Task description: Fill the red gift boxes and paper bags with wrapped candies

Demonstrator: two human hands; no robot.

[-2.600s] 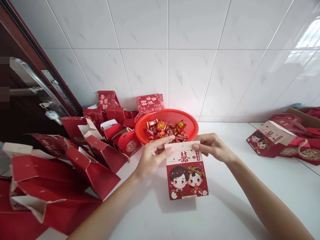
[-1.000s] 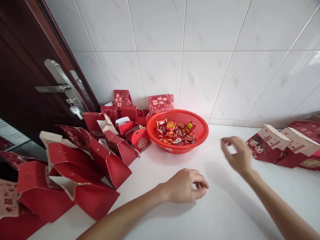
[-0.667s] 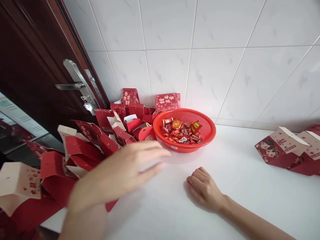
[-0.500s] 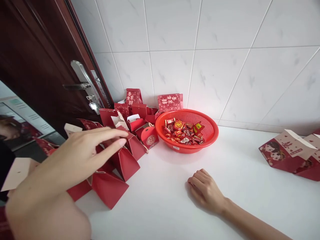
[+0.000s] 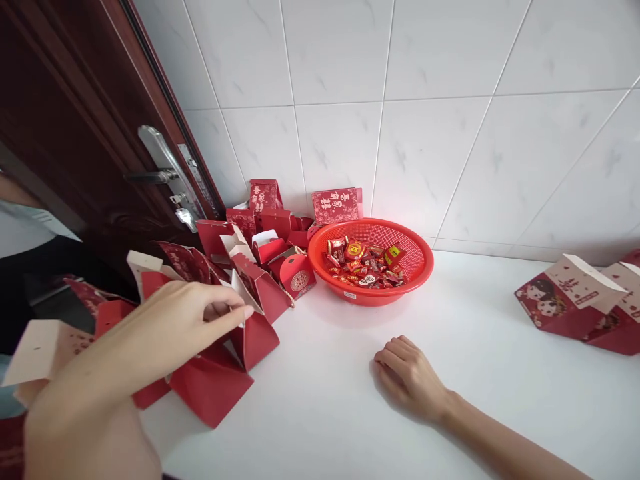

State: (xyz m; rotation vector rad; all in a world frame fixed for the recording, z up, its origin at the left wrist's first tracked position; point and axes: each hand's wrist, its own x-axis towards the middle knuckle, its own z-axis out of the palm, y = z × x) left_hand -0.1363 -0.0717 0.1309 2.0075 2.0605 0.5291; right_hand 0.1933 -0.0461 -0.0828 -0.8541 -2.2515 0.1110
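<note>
Head camera view: the left hand [image 5: 200, 320] bends thumb and fingers at the top of a red box [image 5: 260, 343] toward the white worktop's [image 5: 325, 413] left edge, its grip unclear; the right hand [image 5: 407, 377] rests, fingers curled together, before a red basket [image 5: 371, 299] near the back edge.

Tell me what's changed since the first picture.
The printed box held then has been let go and now appears to sit among the boxes on the right. The left hand moved left to the top of a red box; whether it grips it is unclear. The right hand came down onto the white table, loosely curled. The basket of sweets stayed by the wall.
</note>
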